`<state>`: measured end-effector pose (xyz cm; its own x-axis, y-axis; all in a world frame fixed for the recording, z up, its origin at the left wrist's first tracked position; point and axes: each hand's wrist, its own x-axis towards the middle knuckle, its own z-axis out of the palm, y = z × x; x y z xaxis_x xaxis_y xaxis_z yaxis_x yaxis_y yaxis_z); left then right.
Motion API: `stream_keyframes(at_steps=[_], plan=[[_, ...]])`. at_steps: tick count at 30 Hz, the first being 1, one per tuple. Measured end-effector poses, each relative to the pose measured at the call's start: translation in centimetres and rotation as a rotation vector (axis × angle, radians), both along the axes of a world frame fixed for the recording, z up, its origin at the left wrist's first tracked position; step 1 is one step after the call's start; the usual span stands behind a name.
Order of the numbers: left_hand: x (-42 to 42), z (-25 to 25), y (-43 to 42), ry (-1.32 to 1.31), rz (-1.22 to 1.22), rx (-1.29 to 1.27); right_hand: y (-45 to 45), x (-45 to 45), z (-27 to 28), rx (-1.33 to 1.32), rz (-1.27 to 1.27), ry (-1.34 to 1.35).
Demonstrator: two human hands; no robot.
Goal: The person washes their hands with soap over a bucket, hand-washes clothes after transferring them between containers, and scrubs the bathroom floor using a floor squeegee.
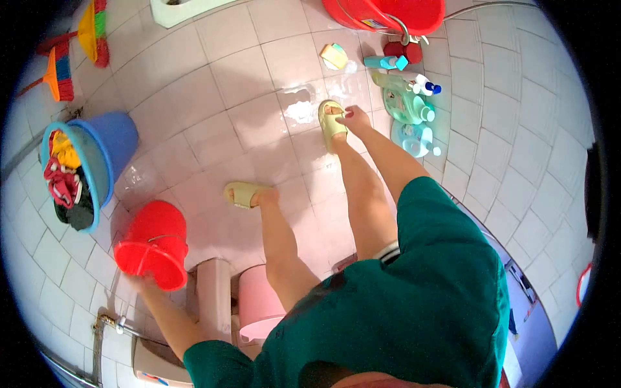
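My left hand point(143, 282), slightly blurred, is closed over the near rim of a red bucket point(158, 229). The bucket's thin handle hangs against its side, and its inside is mostly hidden. Further right, my right hand point(356, 121) hangs with nothing in it, its fingers loosely bent and apart. From this view it overlaps the edge of my right slipper point(332, 119); it looks to be in the air above it. My left slipper point(242, 194) is flat on the pink tiled floor point(207, 142).
At left, a blue basin point(98, 194) of clothes point(65, 178) tops a blue bucket point(119, 145). Brooms point(94, 35) lie beyond. Bottles point(404, 103) line the right wall below a large red tub point(388, 16). A pink bucket point(255, 301) is by my left leg. Wet patches point(301, 107) shine.
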<state>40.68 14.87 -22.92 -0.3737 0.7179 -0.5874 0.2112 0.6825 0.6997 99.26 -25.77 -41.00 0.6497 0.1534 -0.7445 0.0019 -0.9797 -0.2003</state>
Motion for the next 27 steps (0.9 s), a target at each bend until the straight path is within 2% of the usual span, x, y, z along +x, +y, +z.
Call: stream_keyframes(at_steps=[2,4,6,8,10,12,16,18,23,27], plan=[[7.1,-4.1,-3.1,0.185,0.074,-0.154,1.2,3.5,-3.9,-0.041,0.021,-0.091],[9.9,-9.7,-7.6,-0.045,-0.050,-0.349,1.7,7.6,-7.0,-0.033,0.019,-0.115],[19.1,-11.0,-13.5,-0.159,-0.163,-0.317,2.1,11.1,-10.2,0.005,0.012,-0.158],[24.5,-14.0,-18.4,-0.220,-0.244,-0.374,2.9,13.8,-13.0,0.044,0.094,-0.285],[29.0,-15.9,-22.6,-0.187,-0.460,-0.448,3.8,15.8,-14.3,0.021,0.120,-0.234],[31.0,-18.2,-26.2,-0.321,-0.488,-0.482,4.5,17.7,-16.5,0.078,0.296,-0.344],[32.9,-21.0,-31.6,-0.290,-0.379,-0.642,4.8,19.7,-20.7,0.073,0.367,-0.263],[33.9,-21.6,-32.9,-0.317,-0.358,-0.738,6.0,19.9,-19.9,-0.093,0.568,-0.248],[37.0,-23.0,-33.0,-0.247,-0.386,-0.759,6.1,19.6,-21.3,-0.083,0.577,-0.221],[39.8,-25.5,-32.0,-0.308,-0.421,-0.657,5.9,18.6,-20.6,-0.084,0.538,-0.214]])
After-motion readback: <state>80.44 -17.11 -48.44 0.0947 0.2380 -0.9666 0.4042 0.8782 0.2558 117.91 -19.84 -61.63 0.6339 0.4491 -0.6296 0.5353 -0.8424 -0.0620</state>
